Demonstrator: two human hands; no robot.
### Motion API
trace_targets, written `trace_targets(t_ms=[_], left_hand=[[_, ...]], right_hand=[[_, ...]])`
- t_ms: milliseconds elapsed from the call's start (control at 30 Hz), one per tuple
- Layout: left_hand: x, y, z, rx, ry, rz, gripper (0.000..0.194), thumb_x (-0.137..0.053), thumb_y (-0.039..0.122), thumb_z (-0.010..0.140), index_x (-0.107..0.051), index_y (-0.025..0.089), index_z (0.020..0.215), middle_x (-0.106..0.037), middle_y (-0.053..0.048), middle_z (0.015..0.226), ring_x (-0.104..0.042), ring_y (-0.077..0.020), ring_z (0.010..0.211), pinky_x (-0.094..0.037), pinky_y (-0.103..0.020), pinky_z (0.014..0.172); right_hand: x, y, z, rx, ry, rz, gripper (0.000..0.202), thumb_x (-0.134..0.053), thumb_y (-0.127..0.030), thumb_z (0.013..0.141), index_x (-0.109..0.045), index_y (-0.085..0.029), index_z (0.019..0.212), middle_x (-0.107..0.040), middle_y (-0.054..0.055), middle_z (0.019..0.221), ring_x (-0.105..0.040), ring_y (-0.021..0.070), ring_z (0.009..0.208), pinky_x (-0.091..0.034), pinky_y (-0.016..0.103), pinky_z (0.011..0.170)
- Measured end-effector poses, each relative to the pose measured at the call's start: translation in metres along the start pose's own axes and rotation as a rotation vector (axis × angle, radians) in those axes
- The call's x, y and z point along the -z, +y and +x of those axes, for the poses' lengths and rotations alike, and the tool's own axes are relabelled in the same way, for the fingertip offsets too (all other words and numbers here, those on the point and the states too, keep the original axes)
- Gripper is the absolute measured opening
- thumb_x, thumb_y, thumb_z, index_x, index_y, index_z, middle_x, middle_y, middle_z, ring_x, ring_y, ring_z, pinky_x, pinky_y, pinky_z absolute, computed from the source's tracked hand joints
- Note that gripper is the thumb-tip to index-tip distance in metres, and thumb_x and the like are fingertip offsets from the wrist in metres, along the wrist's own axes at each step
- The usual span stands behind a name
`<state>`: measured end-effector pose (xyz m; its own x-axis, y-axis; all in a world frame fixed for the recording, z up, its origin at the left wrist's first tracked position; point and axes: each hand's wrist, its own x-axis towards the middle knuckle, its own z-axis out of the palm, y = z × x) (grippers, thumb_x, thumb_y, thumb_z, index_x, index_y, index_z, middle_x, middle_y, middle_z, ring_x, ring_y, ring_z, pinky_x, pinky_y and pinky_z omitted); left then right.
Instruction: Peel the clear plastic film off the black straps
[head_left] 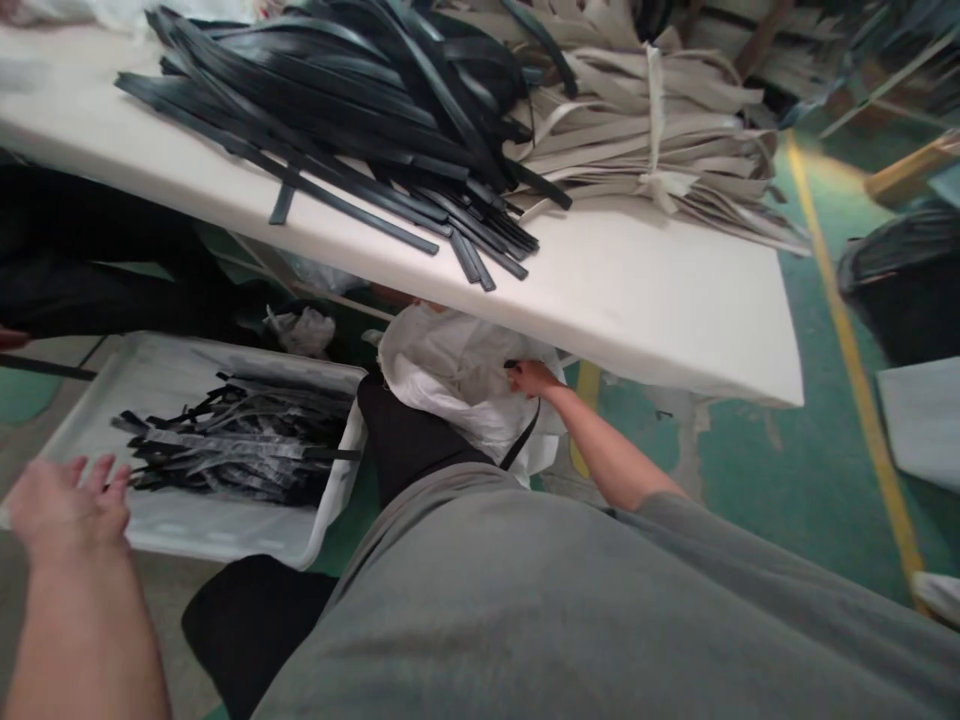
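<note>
My right hand (534, 380) is closed on a black strip (520, 437), which hangs down from it beside the mouth of a white sack (450, 365) under the table's edge. At the far left, my left hand (73, 500) is open, its fingers apart, above the left side of a white tray (330, 515). In that tray lies a tangle of short black and greyish strips (240, 445). On the white table (675, 300) rests a large pile of long black strips (360, 110).
Beige strips (600, 150) tied in a bundle lie beside the black pile. A person's dark-clothed legs (112, 290) show under the table at the left. A black bin (911, 285) stands at the right, past a yellow floor line (847, 350).
</note>
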<state>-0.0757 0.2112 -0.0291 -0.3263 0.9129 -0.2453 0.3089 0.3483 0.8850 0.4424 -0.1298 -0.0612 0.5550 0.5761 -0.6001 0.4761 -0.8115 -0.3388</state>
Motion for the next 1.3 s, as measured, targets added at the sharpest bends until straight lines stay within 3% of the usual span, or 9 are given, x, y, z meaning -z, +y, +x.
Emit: trace_targets(t_ms=[67,233,333,467,633,833,1000,1133,1300], left_hand=[[-0.008,-0.009,-0.028,0.149,-0.046,-0.120,0.016,-0.043,0.019,0.088,-0.050,0.025,0.102,-0.061,0.004,0.099,-0.063,-0.0110,0.088,-0.051,-0.030,0.086],[-0.033,-0.055,-0.135,0.260,-0.477,-0.036,0.025,-0.067,0.030,0.077,-0.061,0.020,0.099,-0.069,-0.004,0.097,-0.067,-0.0160,0.084,-0.053,-0.030,0.081],[-0.041,-0.084,-0.179,0.296,-0.625,0.009,0.047,-0.077,0.040,0.067,-0.063,0.020,0.106,-0.070,-0.008,0.106,-0.069,-0.0191,0.089,-0.054,-0.032,0.080],[-0.037,-0.100,-0.204,0.293,-0.723,0.024,0.066,-0.080,0.055,0.058,-0.064,0.017,0.109,-0.069,-0.013,0.114,-0.069,-0.0236,0.096,-0.054,-0.034,0.082],[-0.027,-0.094,-0.215,0.251,-0.771,0.053,0.065,-0.077,0.060,0.062,-0.066,0.017,0.108,-0.071,-0.013,0.112,-0.067,-0.0256,0.101,-0.051,-0.037,0.090],[-0.046,-0.058,-0.247,0.204,-0.965,-0.056,0.060,-0.065,0.066,0.072,-0.070,0.014,0.100,-0.073,-0.016,0.105,-0.066,-0.0280,0.104,-0.048,-0.040,0.095],[-0.080,-0.013,-0.271,0.437,-1.245,-0.386,0.075,-0.041,0.077,0.079,-0.067,0.014,0.110,-0.070,-0.018,0.112,-0.067,-0.0277,0.102,-0.052,-0.037,0.083],[-0.087,-0.006,-0.270,0.311,-1.096,-0.466,0.062,-0.052,0.070,0.079,-0.067,0.015,0.101,-0.072,-0.012,0.099,-0.067,-0.0235,0.093,-0.051,-0.032,0.077],[-0.075,-0.007,-0.273,0.171,-1.044,-0.690,0.074,-0.052,0.079,0.071,-0.067,0.015,0.103,-0.070,-0.012,0.104,-0.062,-0.0260,0.105,-0.049,-0.037,0.089]], right_hand=[[-0.008,-0.012,0.003,0.057,0.000,-0.020,0.035,-0.047,-0.039,0.096,-0.070,-0.015,0.108,-0.075,0.008,0.090,-0.066,0.0148,0.069,-0.048,0.020,0.061],[-0.036,-0.053,0.008,0.198,0.076,-0.090,0.064,-0.070,-0.047,0.079,-0.052,-0.029,0.137,-0.071,0.007,0.114,-0.064,0.0254,0.104,-0.046,0.029,0.081],[-0.043,-0.066,0.011,0.209,0.098,-0.110,0.041,-0.063,-0.037,0.085,-0.064,-0.024,0.124,-0.070,0.011,0.117,-0.061,0.0272,0.108,-0.044,0.031,0.084],[-0.029,-0.067,0.009,0.214,0.130,-0.059,0.025,-0.054,-0.029,0.089,-0.071,-0.014,0.098,-0.072,0.015,0.106,-0.064,0.0242,0.096,-0.045,0.029,0.077],[0.008,-0.077,-0.020,0.346,0.128,0.141,0.034,-0.045,-0.040,0.092,-0.066,-0.013,0.094,-0.072,0.006,0.080,-0.058,0.0128,0.062,-0.045,0.022,0.056],[0.034,-0.141,-0.077,0.732,0.023,0.540,0.034,-0.057,-0.047,0.084,-0.062,-0.015,0.074,-0.065,0.001,0.065,-0.045,0.0087,0.049,-0.038,0.021,0.045],[0.012,-0.182,-0.131,1.129,0.097,0.147,0.025,-0.057,-0.035,0.089,-0.068,-0.016,0.076,-0.067,0.002,0.069,-0.055,0.0118,0.062,-0.037,0.023,0.059],[-0.015,-0.183,-0.154,1.295,0.023,0.030,0.019,-0.054,-0.029,0.092,-0.070,-0.020,0.088,-0.071,0.004,0.085,-0.062,0.0139,0.074,-0.040,0.023,0.066],[-0.020,-0.205,-0.152,1.223,0.009,0.080,0.020,-0.058,-0.032,0.091,-0.071,-0.019,0.085,-0.070,0.002,0.077,-0.059,0.0132,0.070,-0.037,0.023,0.064]])
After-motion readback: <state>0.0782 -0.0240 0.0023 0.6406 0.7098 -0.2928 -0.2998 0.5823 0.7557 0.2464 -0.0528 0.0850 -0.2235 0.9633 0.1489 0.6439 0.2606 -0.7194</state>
